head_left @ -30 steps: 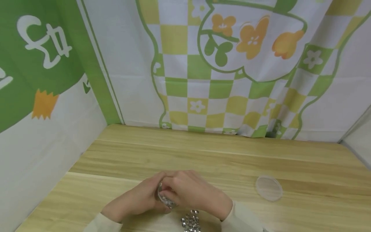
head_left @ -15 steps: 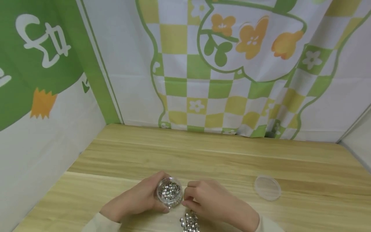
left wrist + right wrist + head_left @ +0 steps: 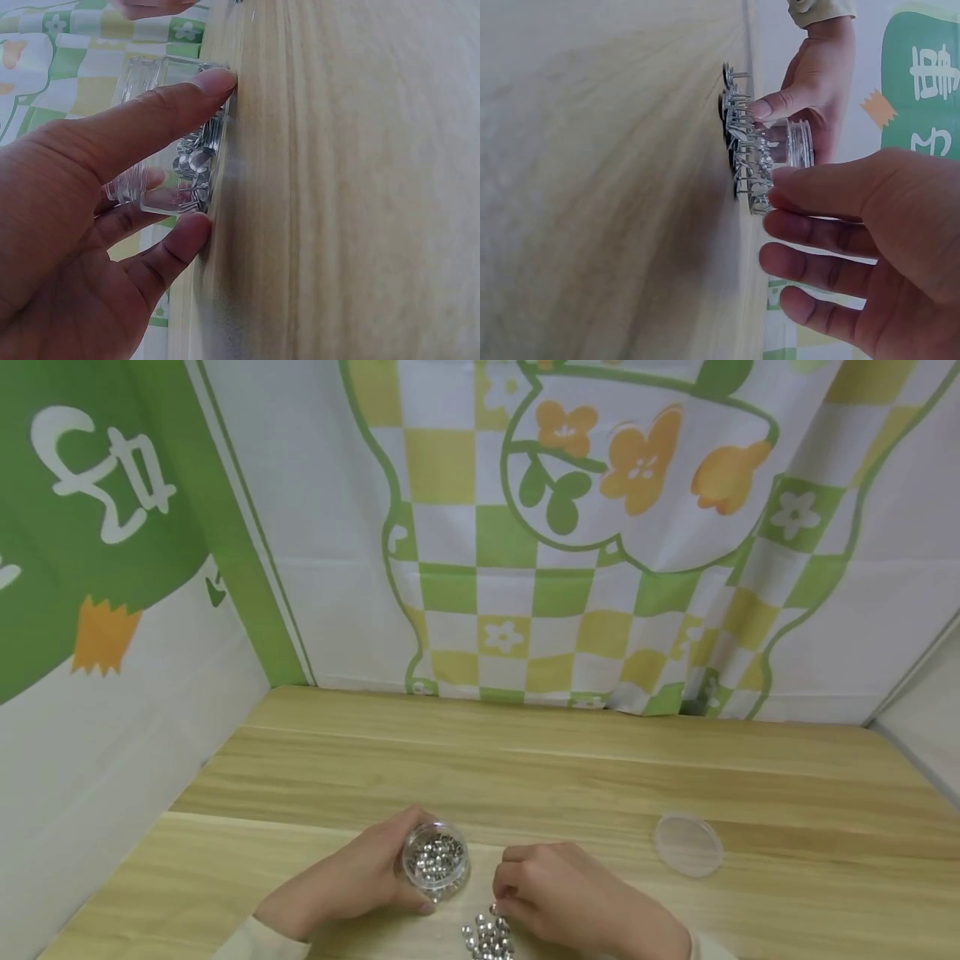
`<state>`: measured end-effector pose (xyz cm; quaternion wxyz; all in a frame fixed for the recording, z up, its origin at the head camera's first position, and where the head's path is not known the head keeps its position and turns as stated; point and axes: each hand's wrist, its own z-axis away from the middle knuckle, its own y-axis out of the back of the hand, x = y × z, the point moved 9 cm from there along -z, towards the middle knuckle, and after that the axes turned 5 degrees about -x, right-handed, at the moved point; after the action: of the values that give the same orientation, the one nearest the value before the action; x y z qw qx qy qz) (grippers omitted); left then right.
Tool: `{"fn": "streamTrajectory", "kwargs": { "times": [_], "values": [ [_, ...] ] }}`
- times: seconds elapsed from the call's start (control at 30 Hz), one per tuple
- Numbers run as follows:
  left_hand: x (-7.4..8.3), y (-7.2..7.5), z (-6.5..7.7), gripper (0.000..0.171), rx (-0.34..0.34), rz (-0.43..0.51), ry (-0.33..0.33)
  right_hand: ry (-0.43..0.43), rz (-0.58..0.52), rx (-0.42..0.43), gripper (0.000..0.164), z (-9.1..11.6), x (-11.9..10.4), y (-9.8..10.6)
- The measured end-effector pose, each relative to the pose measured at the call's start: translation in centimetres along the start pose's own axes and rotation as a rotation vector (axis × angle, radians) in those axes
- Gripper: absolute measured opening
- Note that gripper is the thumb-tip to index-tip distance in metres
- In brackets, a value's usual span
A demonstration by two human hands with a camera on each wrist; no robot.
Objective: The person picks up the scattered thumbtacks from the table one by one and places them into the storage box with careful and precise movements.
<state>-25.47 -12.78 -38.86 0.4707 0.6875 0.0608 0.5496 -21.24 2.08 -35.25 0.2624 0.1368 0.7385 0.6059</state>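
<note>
My left hand (image 3: pixel 367 872) holds a clear round jar (image 3: pixel 453 888) upright on the wooden table, thumb on the near side and fingers round the far side. Silver thumbtacks (image 3: pixel 437 860) partly fill the open jar; through its wall in the left wrist view, tacks (image 3: pixel 199 160) lie at the bottom. Just right of the jar is a loose pile of thumbtacks (image 3: pixel 487 939), several with points up in the right wrist view. At the pile's edge, the thumb and forefinger of my right hand (image 3: pixel 562 893) pinch a thumbtack (image 3: pixel 760 203); its other fingers are loosely bent.
A clear round lid (image 3: pixel 688 845) lies flat on the table (image 3: pixel 360 752) to the right of my right hand. A patterned green, white and yellow curtain (image 3: pixel 450 585) hangs along the table's back edge, with another cloth (image 3: pixel 172 693) at the left.
My right hand has moved from over the jar's mouth, rightward and down to the tack pile, uncovering the jar. The left hand keeps its hold on the jar.
</note>
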Motion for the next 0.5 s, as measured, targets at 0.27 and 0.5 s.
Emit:
{"fn": "streamTrajectory", "kwargs": {
  "times": [0.27,0.5],
  "values": [
    [-0.16,-0.10,-0.04,0.072,-0.001,-0.003,-0.001,-0.018,0.010,-0.017,0.020,0.09,0.05,-0.28],
    [-0.04,0.01,-0.01,0.073,0.000,-0.015,0.001,-0.026,0.018,-0.017,0.021,0.07,0.20,-0.45]
  ]
}}
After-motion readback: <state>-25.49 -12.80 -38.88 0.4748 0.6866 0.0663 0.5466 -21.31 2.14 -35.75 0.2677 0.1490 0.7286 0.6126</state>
